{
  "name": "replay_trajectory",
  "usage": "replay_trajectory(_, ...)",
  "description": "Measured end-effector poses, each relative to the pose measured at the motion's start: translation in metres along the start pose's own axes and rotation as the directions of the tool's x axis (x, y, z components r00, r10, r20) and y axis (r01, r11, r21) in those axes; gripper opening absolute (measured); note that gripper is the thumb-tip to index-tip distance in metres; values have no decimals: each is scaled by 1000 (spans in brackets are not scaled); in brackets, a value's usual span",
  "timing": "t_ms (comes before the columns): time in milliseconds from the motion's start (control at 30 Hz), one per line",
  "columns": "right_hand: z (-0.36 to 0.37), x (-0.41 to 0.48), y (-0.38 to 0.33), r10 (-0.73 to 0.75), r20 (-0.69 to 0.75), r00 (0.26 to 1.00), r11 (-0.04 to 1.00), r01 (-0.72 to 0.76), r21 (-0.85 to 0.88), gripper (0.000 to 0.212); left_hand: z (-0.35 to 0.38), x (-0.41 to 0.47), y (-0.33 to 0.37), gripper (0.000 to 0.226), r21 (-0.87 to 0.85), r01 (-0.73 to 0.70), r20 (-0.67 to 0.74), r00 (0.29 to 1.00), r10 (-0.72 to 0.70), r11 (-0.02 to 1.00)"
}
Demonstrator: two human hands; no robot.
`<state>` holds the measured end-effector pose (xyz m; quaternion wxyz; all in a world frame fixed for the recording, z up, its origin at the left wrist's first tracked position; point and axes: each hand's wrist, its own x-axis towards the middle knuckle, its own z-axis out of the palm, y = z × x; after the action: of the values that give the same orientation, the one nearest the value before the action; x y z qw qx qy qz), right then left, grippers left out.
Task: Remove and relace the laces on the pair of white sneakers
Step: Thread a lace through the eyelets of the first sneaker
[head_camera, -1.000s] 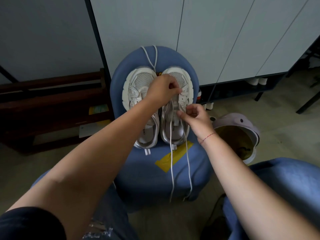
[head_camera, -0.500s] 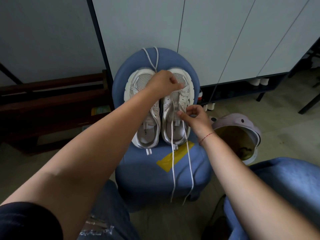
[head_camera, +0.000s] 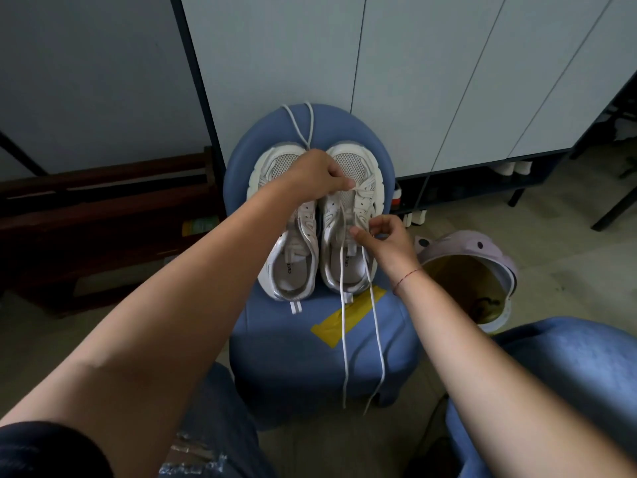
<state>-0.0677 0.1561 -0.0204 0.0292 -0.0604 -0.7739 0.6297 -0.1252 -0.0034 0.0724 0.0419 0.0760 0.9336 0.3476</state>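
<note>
Fingers of our left hand (head_camera: 317, 174) pinch the white lace (head_camera: 343, 339) at the right-hand sneaker (head_camera: 331, 267)'s front eyelets; our right hand (head_camera: 387, 238) pinches it mid-tongue, both ends dangling loose.

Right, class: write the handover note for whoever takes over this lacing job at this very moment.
Left hand pinches the white lace at the toe-end eyelets of the right-side white mesh sneaker. Right hand pinches the same lace mid-tongue; both ends hang off the round blue padded stool. The other white sneaker looks unlaced; a loose second lace lies behind the toes. Left: finish this shoe, lace the other.
</note>
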Motion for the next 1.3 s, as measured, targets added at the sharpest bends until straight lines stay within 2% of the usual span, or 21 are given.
replay_trajectory(133,5,-29,11,-12,-262,965,999,-2,-54,38,2,0,2,32,-137,-10,-57,998,3,990)
replay_trajectory(167,7,-41,16,6,-254,967,999,-17,-41,32,3,0,2,32,-177,-8,-69,998,-4,984)
replay_trajectory(267,17,-66,27,125,-33,992,992,-124,31,12,5,-3,5,41,-225,12,-70,997,-29,974)
replay_trajectory(333,20,-65,25,181,12,983,983,-182,20,9,7,-4,7,46,-186,17,-63,998,-29,982)
replay_trajectory(433,20,-55,15,230,100,968,969,-219,-116,35,8,-5,10,48,-162,42,-55,997,-51,986)
replay_trajectory(500,19,-53,9,247,150,957,959,-220,-178,45,7,-7,12,49,-154,53,-49,997,-61,987)
replay_trajectory(600,18,-56,5,268,181,946,962,-254,-101,37,6,-10,15,47,-132,51,-50,997,-58,990)
replay_trajectory(700,12,-65,5,281,261,923,958,-255,-130,24,4,-13,18,47,-107,43,-48,998,-49,993)
replay_trajectory(833,2,-84,16,332,384,862,934,-242,-264,32,5,-13,20,48,-85,37,-46,998,-41,996)
replay_trajectory(933,-2,-100,32,344,410,845,927,-236,-292,24,4,-13,22,49,-58,38,-54,998,-42,998)
replay_trajectory(1033,-5,-104,42,337,381,861,929,-240,-281,24,4,-13,23,49,-63,37,-41,998,-40,997)
replay_trajectory(1200,-3,-101,42,318,374,871,909,-169,-380,20,4,-14,25,51,-64,50,-25,998,-52,997)
replay_trajectory(1300,-7,-97,40,278,349,895,903,-120,-412,31,2,-20,25,52,-93,41,0,999,-41,995)
